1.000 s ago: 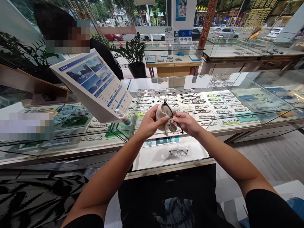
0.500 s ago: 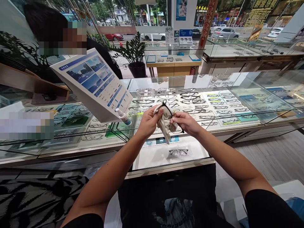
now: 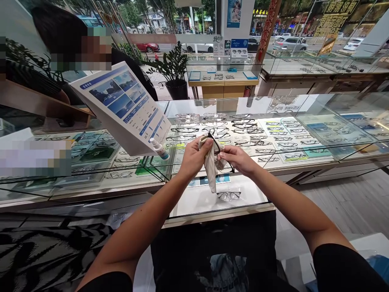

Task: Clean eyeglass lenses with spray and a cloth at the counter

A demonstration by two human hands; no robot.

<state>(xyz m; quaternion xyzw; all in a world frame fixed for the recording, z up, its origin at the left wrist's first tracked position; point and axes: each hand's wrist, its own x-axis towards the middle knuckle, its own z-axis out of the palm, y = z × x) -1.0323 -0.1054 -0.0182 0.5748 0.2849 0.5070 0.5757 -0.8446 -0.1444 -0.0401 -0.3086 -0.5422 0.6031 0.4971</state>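
Note:
My left hand [image 3: 196, 156] is closed on a beige cleaning cloth [image 3: 210, 168], its thumb pressing the cloth around one side of a pair of dark-framed glasses. A long end of the cloth hangs below the fingers. My right hand [image 3: 237, 159] pinches the other side of the glasses [image 3: 216, 145], near the middle of the frame. Cloth covers much of the lenses. Below the hands, on the counter's front part, lies another pair of glasses [image 3: 228, 195] in a clear wrapper.
A glass display counter [image 3: 209, 106] holds rows of eyeglasses. To the left stand a tilted display card [image 3: 127, 109] and a small white spray bottle [image 3: 159, 148]. Beyond the counter at the left is a person in dark clothing [image 3: 133, 71]. A potted plant [image 3: 176, 87] stands behind.
My left thumb and the cloth have shifted slightly over the glasses, and the cloth's loose end now hangs lower. My right hand stays almost where it was.

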